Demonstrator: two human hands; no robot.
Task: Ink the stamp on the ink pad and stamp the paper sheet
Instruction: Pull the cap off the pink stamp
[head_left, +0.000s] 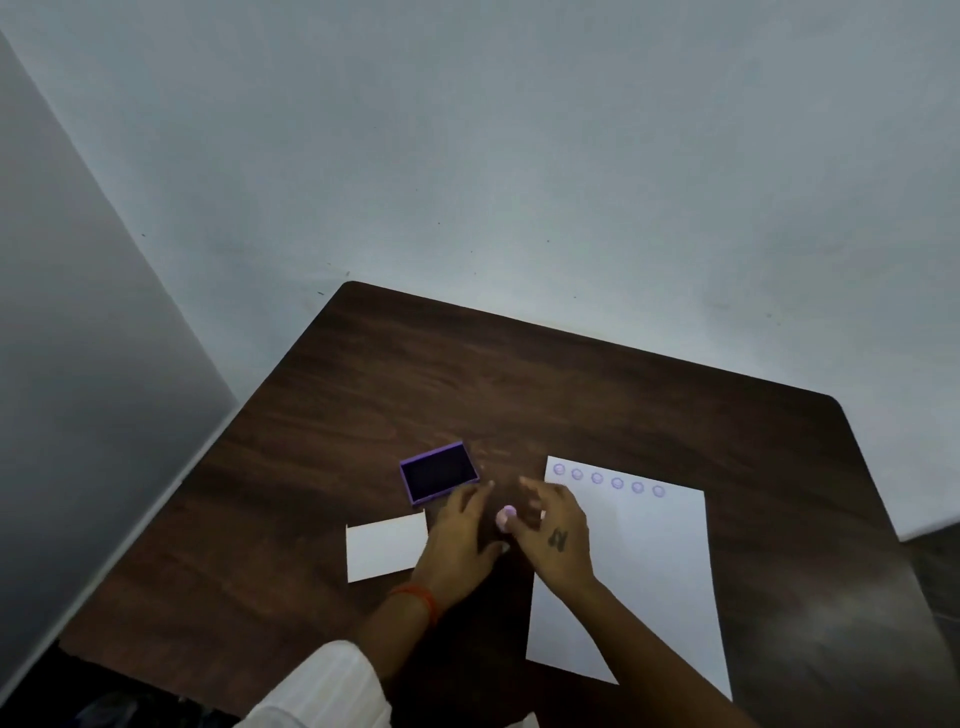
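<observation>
Hands meet over the dark wood surface (519, 395), yours both. Your right hand (553, 540) pinches a small pale-lilac stamp (506, 517) at its thumb side, other fingers spread loose; your left hand (460, 540) lies just beside it, fingers partly open, and whether it also touches the stamp cannot be told. The purple ink pad (439, 472), lid off, lies just far-left of the stamp, nearer your left hand. The paper sheet (654, 571) lies right, under your right wrist, six round prints along its far edge. A white card (385, 545) sits near-left.
</observation>
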